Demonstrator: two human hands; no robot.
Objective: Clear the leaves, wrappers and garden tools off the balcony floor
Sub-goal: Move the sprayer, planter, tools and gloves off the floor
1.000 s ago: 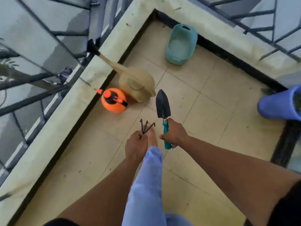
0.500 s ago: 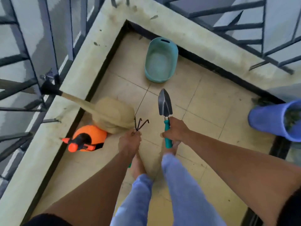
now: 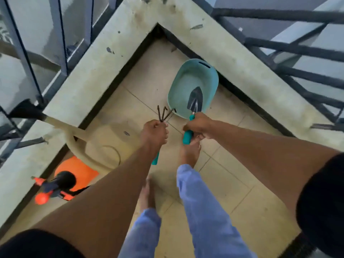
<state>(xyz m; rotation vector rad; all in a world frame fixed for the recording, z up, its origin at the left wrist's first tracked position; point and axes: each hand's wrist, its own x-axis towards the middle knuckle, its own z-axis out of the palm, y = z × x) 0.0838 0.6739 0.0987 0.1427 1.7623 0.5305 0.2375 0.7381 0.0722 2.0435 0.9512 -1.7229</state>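
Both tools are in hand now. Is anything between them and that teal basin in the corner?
Nothing visible. The right hand holds the trowel with its blade already over the teal basin, and the left hand holds the hand rake just beside the basin's near rim. The basin looks empty, and the watering can sits off to the left.

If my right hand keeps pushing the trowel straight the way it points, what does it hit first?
Probably the teal basin: the trowel in your right hand already points over its bowl. Height above it is unclear from this one view.

Bare floor tiles [image 3: 154, 90] lie open between watering can [image 3: 104, 144] and basin [image 3: 193, 86].
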